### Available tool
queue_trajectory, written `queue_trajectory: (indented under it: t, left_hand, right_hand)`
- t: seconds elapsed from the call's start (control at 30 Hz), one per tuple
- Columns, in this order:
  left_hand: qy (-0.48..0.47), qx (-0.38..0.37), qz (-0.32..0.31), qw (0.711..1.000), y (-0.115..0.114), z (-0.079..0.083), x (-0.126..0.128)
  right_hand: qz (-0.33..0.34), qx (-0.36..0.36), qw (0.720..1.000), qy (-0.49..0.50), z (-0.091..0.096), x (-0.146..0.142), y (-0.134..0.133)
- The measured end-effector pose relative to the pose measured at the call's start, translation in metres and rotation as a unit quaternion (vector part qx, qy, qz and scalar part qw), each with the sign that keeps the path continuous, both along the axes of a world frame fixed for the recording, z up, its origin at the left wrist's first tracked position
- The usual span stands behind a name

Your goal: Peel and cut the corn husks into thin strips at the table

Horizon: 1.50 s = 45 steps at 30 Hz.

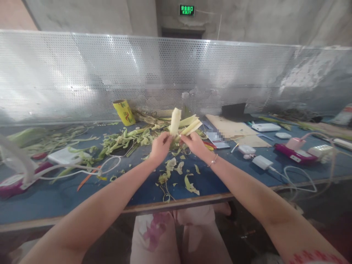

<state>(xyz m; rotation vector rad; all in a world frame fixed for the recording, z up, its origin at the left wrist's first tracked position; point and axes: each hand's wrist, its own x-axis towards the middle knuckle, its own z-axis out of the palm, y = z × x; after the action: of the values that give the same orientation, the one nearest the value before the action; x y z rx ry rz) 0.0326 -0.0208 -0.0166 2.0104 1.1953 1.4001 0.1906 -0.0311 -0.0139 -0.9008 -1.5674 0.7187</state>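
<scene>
Nearest me, pale cloth trousers (156, 244) with a purple patch show below the table edge, and the frame cuts off 2 forearms at its lower corners. Thin, curled, papery peelings (191, 186) litter the smooth blue table (150, 190); they overlap too much for me to count.

Beyond them I see 2 bare hands, closed, over the middle of the table. The left hand (160, 148) grips a pale, flat stalk piece (175, 121), held upright; the right hand (196, 146) pinches a yellow-green strip (191, 127) slanting off to the right. Their lower ends are hidden at the fingers, so I cannot tell whether the 2 are joined.

I count 2 purple power strips (295, 154), 1 on each side. At left, a limp, stringy tangle of green stalks (114, 142) partly covers 1 dark slab (125, 150). Behind it, 1 round yellow tube (124, 112) tilts near the perforated metal screen (82, 79), through which shapes blur. Farthest off, 1 lit green exit sign (187, 10) hangs against rough grey wall (236, 22).
</scene>
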Motion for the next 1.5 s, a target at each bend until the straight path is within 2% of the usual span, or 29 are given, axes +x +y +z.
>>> queue_trajectory:
  t: [0.17,0.27,0.4,0.5,0.57,0.63,0.83,1.03,1.1,1.27,1.4,1.5]
  left_hand:
    - [-0.118,-0.064,-0.071,0.988,0.008,-0.003,0.001]
    - [-0.159,-0.081,-0.121,0.976,0.01,-0.006,0.002]
    - [-0.153,-0.089,-0.168,0.97,0.009,-0.007,0.002]
    - [-0.11,-0.073,-0.184,0.974,0.006,-0.005,0.001]
    - [-0.086,-0.057,-0.186,0.977,0.003,-0.002,0.001]
    - [-0.074,-0.057,-0.183,0.979,0.001,-0.001,0.002]
    - [-0.109,-0.048,-0.117,0.986,-0.001,-0.004,0.007]
    - [-0.077,-0.02,-0.132,0.988,-0.002,-0.003,0.006]
    - [-0.066,-0.021,-0.124,0.99,-0.001,-0.003,0.005]
    - [-0.07,-0.036,-0.101,0.992,-0.002,-0.001,0.003]
    - [-0.068,-0.022,-0.1,0.992,-0.006,0.001,0.005]
    - [-0.051,-0.021,-0.09,0.994,-0.008,0.002,0.007]
  right_hand:
    - [0.096,-0.032,0.989,0.105,-0.007,0.003,0.007]
    - [0.122,-0.039,0.982,0.141,-0.009,0.004,0.01]
    - [0.096,-0.033,0.986,0.135,-0.007,0.005,0.011]
    - [0.034,-0.005,0.996,0.081,-0.004,0.006,0.007]
    - [-0.006,0.022,0.999,0.022,-0.001,0.007,0.004]
    - [-0.019,0.04,0.999,-0.027,0.003,0.007,0.001]
    - [0.019,0.078,0.993,-0.081,0.009,0.005,-0.005]
    - [0.079,0.097,0.99,-0.063,0.006,0.008,-0.003]
    - [0.094,0.087,0.991,-0.035,0.002,0.01,-0.001]
    - [0.132,0.006,0.991,0.033,-0.005,0.008,0.004]
    - [0.099,-0.025,0.994,0.037,-0.003,0.002,0.004]
    - [0.067,0.002,0.998,-0.003,-0.001,0.0,0.003]
